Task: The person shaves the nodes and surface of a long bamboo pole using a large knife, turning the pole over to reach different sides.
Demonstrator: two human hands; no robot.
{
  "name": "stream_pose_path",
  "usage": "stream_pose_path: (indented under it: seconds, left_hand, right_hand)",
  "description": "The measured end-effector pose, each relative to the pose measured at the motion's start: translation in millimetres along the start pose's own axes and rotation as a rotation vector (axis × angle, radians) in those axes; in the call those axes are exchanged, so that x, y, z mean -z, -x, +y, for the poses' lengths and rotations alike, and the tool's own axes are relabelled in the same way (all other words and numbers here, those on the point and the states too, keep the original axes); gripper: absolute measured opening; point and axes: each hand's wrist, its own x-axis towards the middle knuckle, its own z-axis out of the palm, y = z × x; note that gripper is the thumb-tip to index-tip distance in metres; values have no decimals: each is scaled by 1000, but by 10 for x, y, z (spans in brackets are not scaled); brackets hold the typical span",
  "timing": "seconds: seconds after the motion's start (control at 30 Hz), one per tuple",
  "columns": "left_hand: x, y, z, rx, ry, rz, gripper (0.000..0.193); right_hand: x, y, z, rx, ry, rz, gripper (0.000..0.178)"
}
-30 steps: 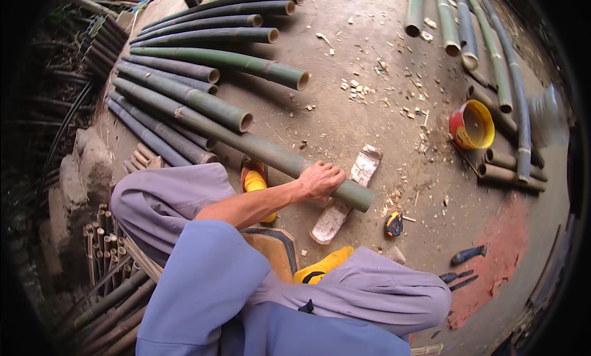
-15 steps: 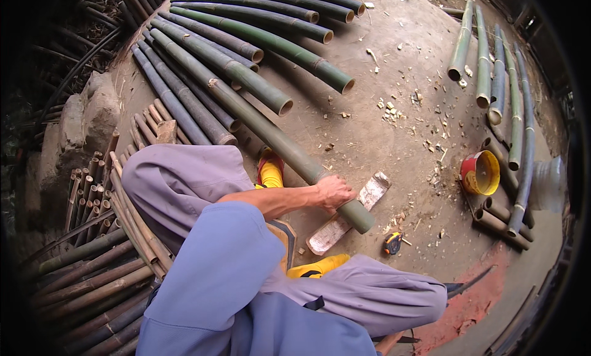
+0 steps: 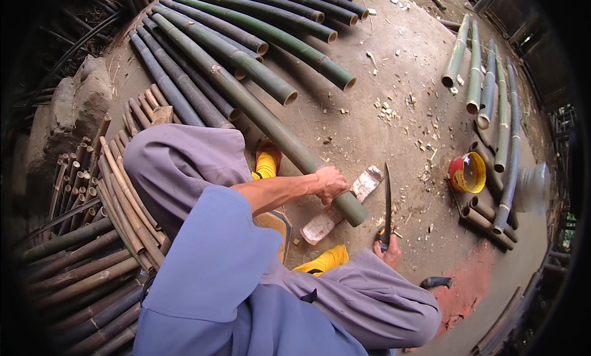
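My left hand [image 3: 332,184] wraps round a long green bamboo pole [image 3: 265,125] close to its near cut end. Under that end lies a worn, whitish-pink wooden block [image 3: 317,227], crossing beneath the pole. Past my right knee, my right hand [image 3: 390,255] grips a saw [image 3: 387,202] by its handle; the dark, narrow blade points away from me, to the right of the pole's end and apart from it. Orange and black show beside the saw's handle, where the tape measure lies mostly hidden.
More bamboo poles [image 3: 289,54] fan out at the far left, others [image 3: 502,122] lie at the right. A red-and-yellow bucket [image 3: 468,173] stands beside those. Thin cut bamboo [image 3: 123,208] is stacked at my left. A dark curved handle [image 3: 436,283] rests by my right knee. Chips [image 3: 388,113] litter the floor.
My right hand has come forward from beside my right thigh with the saw, whose blade has swung from pointing right to pointing away. My left hand stays on the bamboo pole.
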Motion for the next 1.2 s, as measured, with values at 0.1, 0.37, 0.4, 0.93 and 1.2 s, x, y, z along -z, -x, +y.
stream_pose_path:
  seconds: [0.1,0.37,0.4,0.93,1.2]
  left_hand:
    - [21,17,-5,-5,-67,72,51]
    - [42,260,-108,-81,-141,188,71]
    - [51,320,-175,-71,-163,187,75]
    - [145,479,-623,71,-64,169,52]
    - [206,482,-560,100,-100,138,53]
  right_hand:
    - [-167,-36,-77,-52,116,-84,32]
    - [-327,-122,144,-34,180,-251,36]
    - [-318,-165,147,-21,172,-273,36]
    - [46,-64,-290,22,277,-243,32]
    - [124,-282,-273,435,153,-102,27]
